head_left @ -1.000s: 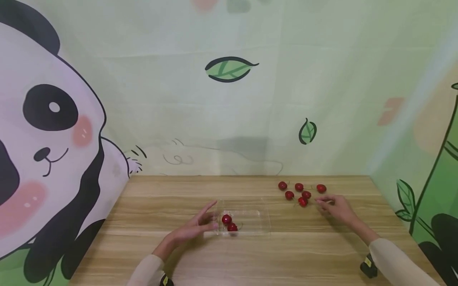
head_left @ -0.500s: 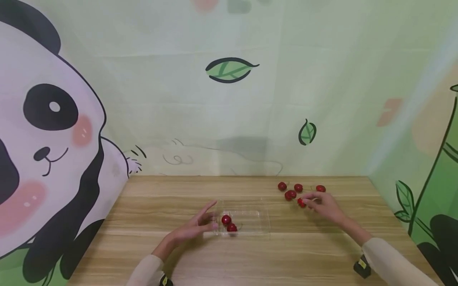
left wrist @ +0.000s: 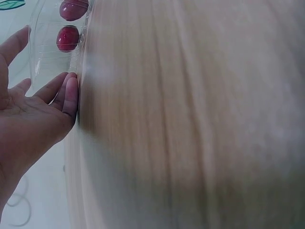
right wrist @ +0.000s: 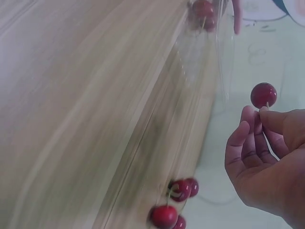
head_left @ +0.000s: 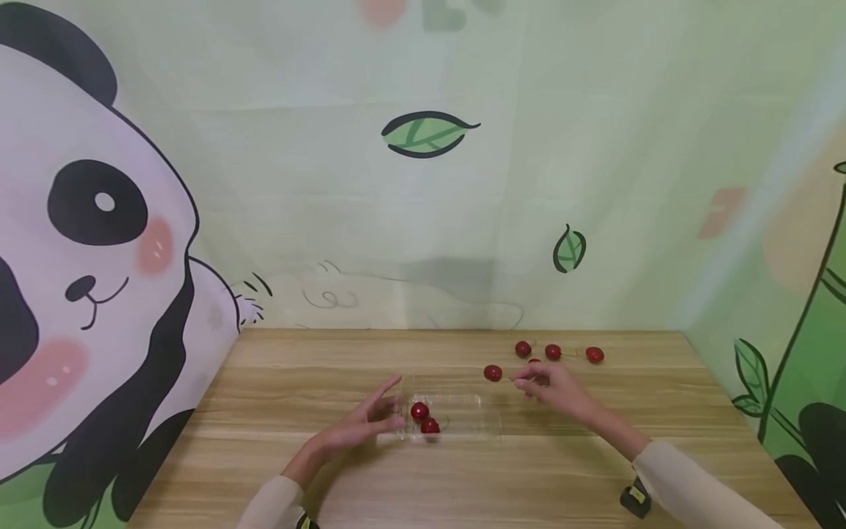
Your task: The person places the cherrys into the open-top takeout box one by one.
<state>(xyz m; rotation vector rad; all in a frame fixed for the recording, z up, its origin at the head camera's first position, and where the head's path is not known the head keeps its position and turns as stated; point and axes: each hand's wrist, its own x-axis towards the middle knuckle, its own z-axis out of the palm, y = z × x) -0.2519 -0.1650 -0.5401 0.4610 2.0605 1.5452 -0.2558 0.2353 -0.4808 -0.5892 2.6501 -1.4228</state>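
A red cherry (head_left: 493, 373) hangs from its stem, which my right hand (head_left: 558, 389) pinches between thumb and fingertips. In the right wrist view this cherry (right wrist: 263, 95) stands just beyond the fingertips, up off the table. A clear plastic box (head_left: 459, 402) lies on the table to the left of it, with two cherries (head_left: 419, 411) inside at its left end. My left hand (head_left: 360, 422) is at that end, its fingers spread and touching the box wall. In the left wrist view the fingertips (left wrist: 71, 90) lie against the end of the clear box (left wrist: 43, 57).
Several loose cherries (head_left: 552, 352) with stems lie at the back right of the wooden table (head_left: 330, 349), some partly hidden behind my right hand. A printed panda backdrop (head_left: 297, 184) rises directly behind the table's far edge.
My right hand went in among the loose cherries, took one by the stem and has carried it left toward the box. The left hand and the box have stayed in place.
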